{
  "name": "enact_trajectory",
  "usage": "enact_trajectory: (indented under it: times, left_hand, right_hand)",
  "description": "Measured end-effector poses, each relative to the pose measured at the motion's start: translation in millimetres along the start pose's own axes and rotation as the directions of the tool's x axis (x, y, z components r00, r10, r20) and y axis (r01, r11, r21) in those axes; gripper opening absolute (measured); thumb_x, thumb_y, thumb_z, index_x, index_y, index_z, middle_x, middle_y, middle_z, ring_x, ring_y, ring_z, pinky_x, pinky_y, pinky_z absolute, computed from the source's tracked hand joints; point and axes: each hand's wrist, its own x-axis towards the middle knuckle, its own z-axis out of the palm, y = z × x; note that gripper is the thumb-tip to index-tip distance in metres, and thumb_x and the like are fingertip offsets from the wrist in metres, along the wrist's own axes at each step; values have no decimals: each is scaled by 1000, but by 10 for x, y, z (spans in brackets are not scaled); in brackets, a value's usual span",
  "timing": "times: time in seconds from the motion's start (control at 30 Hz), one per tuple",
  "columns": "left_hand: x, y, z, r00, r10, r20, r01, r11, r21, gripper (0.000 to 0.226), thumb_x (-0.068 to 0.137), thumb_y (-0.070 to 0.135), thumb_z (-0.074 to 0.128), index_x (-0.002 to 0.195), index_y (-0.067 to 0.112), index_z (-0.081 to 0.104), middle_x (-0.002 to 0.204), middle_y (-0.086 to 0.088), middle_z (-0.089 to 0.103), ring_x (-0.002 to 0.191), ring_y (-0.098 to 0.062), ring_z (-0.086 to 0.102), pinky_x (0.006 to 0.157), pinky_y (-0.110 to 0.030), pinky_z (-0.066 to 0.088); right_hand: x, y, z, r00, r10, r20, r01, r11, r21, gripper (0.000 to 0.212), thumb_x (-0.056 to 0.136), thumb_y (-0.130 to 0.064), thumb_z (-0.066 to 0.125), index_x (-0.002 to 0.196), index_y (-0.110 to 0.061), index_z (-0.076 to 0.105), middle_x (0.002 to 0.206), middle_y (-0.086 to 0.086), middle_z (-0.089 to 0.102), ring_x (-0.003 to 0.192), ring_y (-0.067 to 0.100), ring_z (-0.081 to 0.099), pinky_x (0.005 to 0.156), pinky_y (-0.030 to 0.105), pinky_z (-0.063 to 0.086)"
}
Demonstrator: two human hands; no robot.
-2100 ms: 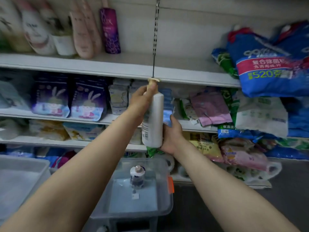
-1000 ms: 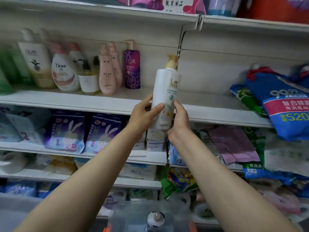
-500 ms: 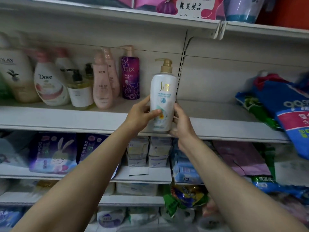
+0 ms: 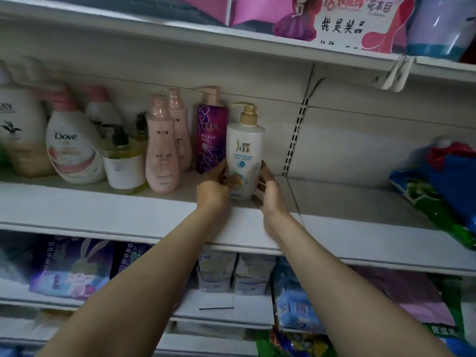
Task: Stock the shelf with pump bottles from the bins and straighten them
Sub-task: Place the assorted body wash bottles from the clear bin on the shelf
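Forearms are stretched over the shelf (image 4: 108,215) edge, and the white bottle (image 4: 245,153) is gripped low between both hands: the left hand (image 4: 213,188) is curled round its left side and the right hand (image 4: 270,193) round its right. The bottle is held upright on the shelf, just right of the purple bottle (image 4: 211,135). Farther left, pink bottles (image 4: 161,148) and a Dove bottle (image 4: 72,150) are lined up.
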Motion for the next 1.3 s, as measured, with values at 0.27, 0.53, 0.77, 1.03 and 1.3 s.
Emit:
enact_trajectory:
  times: [0.27,0.53,0.77,1.03,1.3]
  left_hand:
    - [522,-95,285,985,40,-167,-12,986,169,52,91,27,71,140,21,56,131,-2,66,118,-22,62,100,-31,47]
    - [502,-250,363,978,72,-197,-73,997,-2,55,86,35,76,136,28,53,120,-2,67,105,-20,65,91,-37,54]
    - [485,-236,352,987,56,-149,-55,998,11,61,90,42,69,146,29,48,136,2,61,118,-18,60,100,-38,51]
    - [528,-201,382,995,-8,-102,14,998,60,61,95,55,57,151,36,41,145,6,55,131,-17,52,105,-27,39]
    - [544,-211,436,997,-5,-80,7,1000,18,59,95,55,55,150,41,39,142,7,56,126,-14,54,102,-23,38]
  right_hand:
    - [455,130,57,992,8,-127,20,977,214,39,101,-37,50,134,-19,60,128,2,65,101,3,62,96,37,50]
    - [514,200,29,983,-17,-183,64,965,256,27,103,-30,47,125,-23,60,132,7,61,114,12,59,102,47,49]
    - [550,254,17,989,-47,-142,71,982,175,34,103,-33,47,131,-18,60,129,5,63,108,7,60,103,47,49]
    - [554,282,101,993,-31,-111,29,999,-25,59,72,-70,53,121,-40,63,120,-6,65,108,8,60,105,45,49]
    - [688,344,158,985,26,-169,-53,986,-158,88,58,-87,40,133,-44,57,139,-6,58,127,19,54,112,45,41]
